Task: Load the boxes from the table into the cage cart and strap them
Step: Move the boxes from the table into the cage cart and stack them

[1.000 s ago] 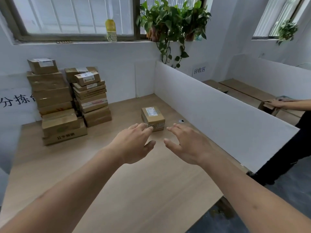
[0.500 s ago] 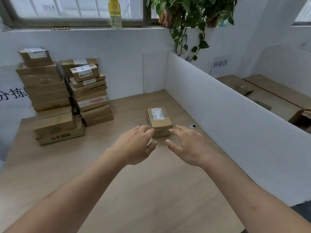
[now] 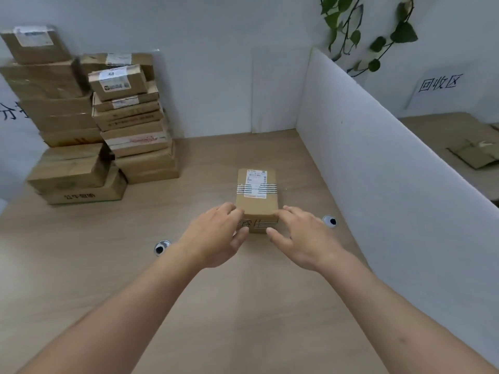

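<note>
**Small box between two hands on the table**

Small box (image 3: 257, 195), labelled and taped on top, sits on the wooden table (image 3: 243, 306) near the white divider (image 3: 378, 168). The left hand (image 3: 216, 236) and right hand (image 3: 299, 236) flank its near end, fingers loosely spread, fingertips touching its near corners, not clasping it. Stacked boxes (image 3: 89, 122) stand at far left.

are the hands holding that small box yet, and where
Not clearly held: left hand and right hand touch the small box at its near corners.
</note>
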Action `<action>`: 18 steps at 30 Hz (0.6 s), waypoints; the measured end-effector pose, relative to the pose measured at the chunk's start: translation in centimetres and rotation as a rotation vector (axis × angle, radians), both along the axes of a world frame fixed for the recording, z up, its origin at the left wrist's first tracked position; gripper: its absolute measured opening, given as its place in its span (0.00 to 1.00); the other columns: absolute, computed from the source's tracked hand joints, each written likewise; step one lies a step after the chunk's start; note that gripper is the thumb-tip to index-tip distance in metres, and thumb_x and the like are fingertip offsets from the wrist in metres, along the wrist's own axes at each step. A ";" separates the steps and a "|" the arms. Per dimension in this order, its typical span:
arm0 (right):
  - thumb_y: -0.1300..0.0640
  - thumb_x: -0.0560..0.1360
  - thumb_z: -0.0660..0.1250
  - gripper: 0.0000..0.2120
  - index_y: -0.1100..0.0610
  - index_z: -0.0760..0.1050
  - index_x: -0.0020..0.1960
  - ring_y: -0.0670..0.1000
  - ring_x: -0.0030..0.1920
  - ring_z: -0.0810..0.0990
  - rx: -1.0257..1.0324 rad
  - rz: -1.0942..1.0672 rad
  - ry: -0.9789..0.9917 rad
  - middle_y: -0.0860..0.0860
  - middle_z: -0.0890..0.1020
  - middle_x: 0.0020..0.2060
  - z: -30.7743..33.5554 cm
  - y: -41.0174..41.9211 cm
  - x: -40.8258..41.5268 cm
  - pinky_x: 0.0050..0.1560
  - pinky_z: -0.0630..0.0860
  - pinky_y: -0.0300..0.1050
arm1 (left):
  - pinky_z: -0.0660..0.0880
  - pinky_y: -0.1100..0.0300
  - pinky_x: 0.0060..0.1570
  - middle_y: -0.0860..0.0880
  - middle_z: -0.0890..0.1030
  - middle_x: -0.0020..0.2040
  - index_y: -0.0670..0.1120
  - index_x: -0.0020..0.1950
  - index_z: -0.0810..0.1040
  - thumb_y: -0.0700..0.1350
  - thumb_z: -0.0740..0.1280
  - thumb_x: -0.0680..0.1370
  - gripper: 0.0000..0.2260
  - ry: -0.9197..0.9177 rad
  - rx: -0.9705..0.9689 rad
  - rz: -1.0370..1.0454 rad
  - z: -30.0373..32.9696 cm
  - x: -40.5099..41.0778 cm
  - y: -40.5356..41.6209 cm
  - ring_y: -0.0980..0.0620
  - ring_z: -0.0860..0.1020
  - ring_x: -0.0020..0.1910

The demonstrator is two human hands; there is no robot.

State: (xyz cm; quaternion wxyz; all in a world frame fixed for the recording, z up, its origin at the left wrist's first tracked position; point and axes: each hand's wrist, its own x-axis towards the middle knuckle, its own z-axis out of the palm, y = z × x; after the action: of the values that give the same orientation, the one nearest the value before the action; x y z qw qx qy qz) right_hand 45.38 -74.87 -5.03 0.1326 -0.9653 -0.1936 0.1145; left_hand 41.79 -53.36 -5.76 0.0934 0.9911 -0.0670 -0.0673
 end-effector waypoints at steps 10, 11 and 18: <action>0.38 0.82 0.58 0.26 0.48 0.68 0.77 0.54 0.74 0.69 -0.003 -0.027 0.147 0.51 0.69 0.75 -8.0 1.6 9.0 0.71 0.68 0.51 | 0.74 0.49 0.62 0.51 0.71 0.72 0.48 0.75 0.69 0.57 0.58 0.85 0.21 0.169 -0.065 0.110 -7.6 9.0 0.8 0.44 0.73 0.68; 0.38 0.83 0.59 0.26 0.48 0.68 0.77 0.55 0.75 0.68 -0.004 -0.038 0.167 0.52 0.68 0.76 -8.6 1.9 9.6 0.71 0.68 0.51 | 0.74 0.48 0.63 0.51 0.70 0.73 0.49 0.76 0.68 0.57 0.58 0.85 0.22 0.188 -0.079 0.115 -8.4 9.7 1.0 0.44 0.73 0.69; 0.39 0.81 0.61 0.31 0.44 0.59 0.82 0.59 0.80 0.61 0.059 -0.140 0.303 0.57 0.55 0.83 -13.4 3.3 13.2 0.76 0.63 0.51 | 0.73 0.44 0.66 0.42 0.63 0.75 0.49 0.75 0.67 0.54 0.61 0.84 0.20 0.327 -0.137 0.175 -13.3 13.5 1.5 0.37 0.73 0.68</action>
State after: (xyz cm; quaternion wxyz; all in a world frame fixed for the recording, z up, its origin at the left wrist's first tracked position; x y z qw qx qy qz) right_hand 58.59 -71.54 -18.40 0.1962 -0.9438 -0.1070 0.2436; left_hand 55.33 -51.86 -19.02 0.1757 0.9604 0.0309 -0.2142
